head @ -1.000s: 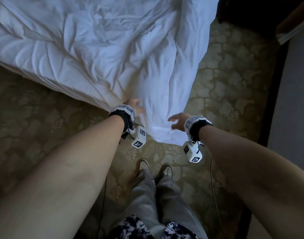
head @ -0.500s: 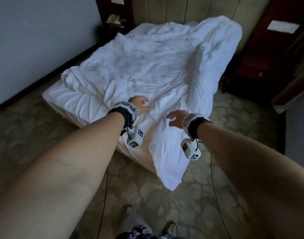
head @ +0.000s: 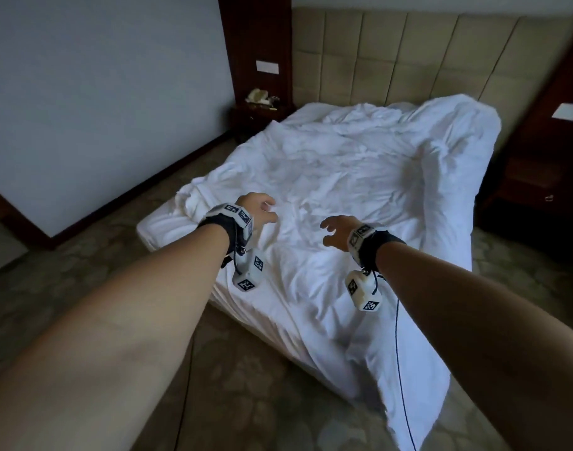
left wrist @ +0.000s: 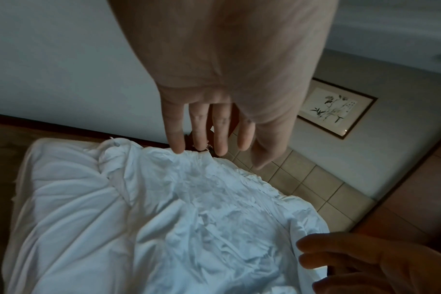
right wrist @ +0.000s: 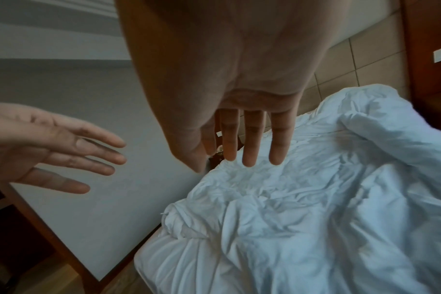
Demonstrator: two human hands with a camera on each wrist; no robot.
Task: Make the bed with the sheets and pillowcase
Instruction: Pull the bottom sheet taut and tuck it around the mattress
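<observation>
Both hands hover over the foot end of the bed (head: 168,229), left hand (head: 257,209) and right hand (head: 339,227) with fingers spread and holding nothing. The white sheet (head: 360,177) lies rumpled across the bed, long axis running foot to headboard (head: 408,53), one corner hanging off the near right corner toward the floor. Likely light, limp and slippery; best pinched at the hanging corner and foot-end hem.
</observation>
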